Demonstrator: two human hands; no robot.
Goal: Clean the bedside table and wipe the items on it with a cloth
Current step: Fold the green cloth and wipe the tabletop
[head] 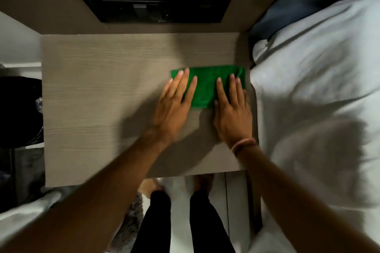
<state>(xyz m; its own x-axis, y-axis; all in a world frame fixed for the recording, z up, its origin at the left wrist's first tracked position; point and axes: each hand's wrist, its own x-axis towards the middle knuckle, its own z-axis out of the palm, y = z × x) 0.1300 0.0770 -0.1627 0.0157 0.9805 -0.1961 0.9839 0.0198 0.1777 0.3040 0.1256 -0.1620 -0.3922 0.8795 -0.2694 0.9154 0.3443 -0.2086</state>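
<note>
A folded green cloth lies flat on the pale wood bedside table, near its right edge. My left hand rests palm down with spread fingers over the cloth's left end. My right hand lies flat on the cloth's right end, a thin band on its wrist. Both hands press on the cloth without gripping it. No other items show on the table top.
A black switch panel is set in the wall behind the table. A bed with white linen runs along the right. A dark bin stands at the left. My legs and feet are below the table's front edge.
</note>
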